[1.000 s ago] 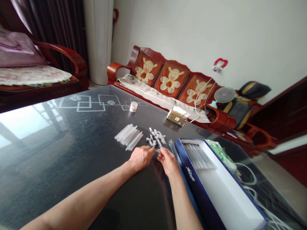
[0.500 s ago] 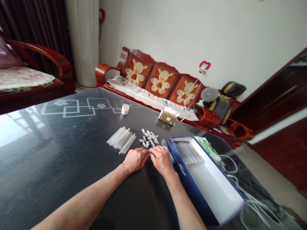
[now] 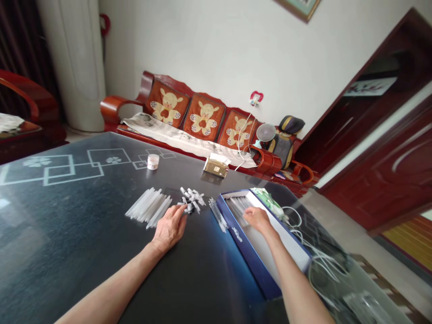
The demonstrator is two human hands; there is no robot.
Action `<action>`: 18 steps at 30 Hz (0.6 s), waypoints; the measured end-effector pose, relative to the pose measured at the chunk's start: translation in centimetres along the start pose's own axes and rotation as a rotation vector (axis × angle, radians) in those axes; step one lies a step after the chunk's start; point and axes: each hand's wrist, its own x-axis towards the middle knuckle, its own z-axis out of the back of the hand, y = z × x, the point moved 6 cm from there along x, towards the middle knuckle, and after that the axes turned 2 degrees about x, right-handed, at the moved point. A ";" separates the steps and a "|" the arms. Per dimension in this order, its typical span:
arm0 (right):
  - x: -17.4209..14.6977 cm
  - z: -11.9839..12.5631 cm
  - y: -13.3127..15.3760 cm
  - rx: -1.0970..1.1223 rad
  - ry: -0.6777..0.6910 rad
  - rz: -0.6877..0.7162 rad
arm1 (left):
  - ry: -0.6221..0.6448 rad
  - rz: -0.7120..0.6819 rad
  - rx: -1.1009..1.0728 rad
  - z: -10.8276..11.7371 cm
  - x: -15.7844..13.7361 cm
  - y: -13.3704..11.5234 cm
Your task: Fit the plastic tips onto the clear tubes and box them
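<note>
My left hand [image 3: 170,228] is over the dark table, fingers stretched out and their tips at the near edge of a loose pile of small white and black pen caps [image 3: 193,198]. A bundle of translucent white pen barrels [image 3: 148,206] lies to its left. My right hand [image 3: 258,219] is inside a blue box [image 3: 239,235] with a white interior. Its fingers are pinched at the near end of a row of clear pens [image 3: 238,204]; the held pen is mostly hidden. Several thin refills [image 3: 218,215] lie along the box's left side.
A small round white tub [image 3: 153,162] and a gold tissue box [image 3: 216,166] stand farther back on the table [image 3: 87,216]. Green packaging [image 3: 268,201] and white cables [image 3: 320,254] lie right of the box. Behind is a wooden sofa [image 3: 145,96] with patterned cushions.
My hands were together in front of the caps and have separated. The right moved into the box; the left shifted towards the caps with fingers stretched. The view turned right.
</note>
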 end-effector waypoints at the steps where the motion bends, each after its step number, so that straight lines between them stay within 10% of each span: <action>1: 0.3 -0.8 -0.2 0.007 0.025 -0.014 | 0.005 -0.001 -0.002 -0.1 0.0 0.0; 11: 1.3 -3.6 1.5 0.047 0.028 0.081 | 0.244 0.026 0.033 -1.2 -0.3 -0.1; 18: -4.6 -1.8 6.9 0.370 -0.614 0.492 | 0.404 0.083 0.103 -1.5 -0.1 -0.2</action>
